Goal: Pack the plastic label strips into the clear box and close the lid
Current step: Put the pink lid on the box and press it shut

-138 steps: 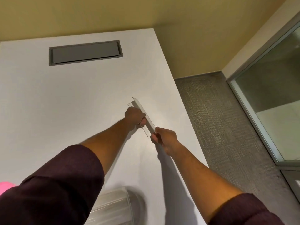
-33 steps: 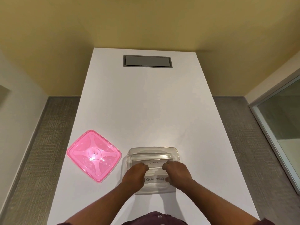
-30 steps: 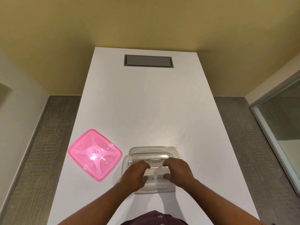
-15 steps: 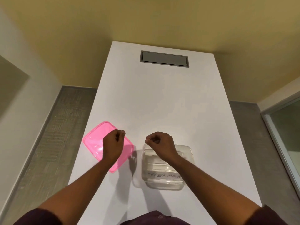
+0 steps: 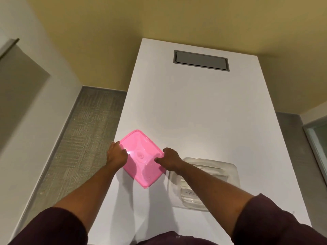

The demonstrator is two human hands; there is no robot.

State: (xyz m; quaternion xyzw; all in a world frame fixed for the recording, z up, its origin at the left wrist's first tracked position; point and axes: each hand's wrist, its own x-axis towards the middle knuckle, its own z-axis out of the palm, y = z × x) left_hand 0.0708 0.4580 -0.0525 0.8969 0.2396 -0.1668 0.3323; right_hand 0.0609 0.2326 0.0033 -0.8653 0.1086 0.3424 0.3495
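The pink square lid (image 5: 141,156) lies turned like a diamond near the table's left edge. My left hand (image 5: 117,154) grips its left corner and my right hand (image 5: 169,158) grips its right corner. To the right stands the clear box (image 5: 230,169), uncovered, with clear plastic label strips (image 5: 190,190) inside; some handwriting shows on one. My right forearm crosses over the box and hides part of it.
The white table (image 5: 194,106) has a grey cable hatch (image 5: 200,61) set into its far end. Carpeted floor runs along both long sides. A glass partition is at the far right, a white wall at the left.
Both hands left the box and moved left to the pink lid. Half a second ago they were closed fists above lid and box; now each grips a corner of the lid.
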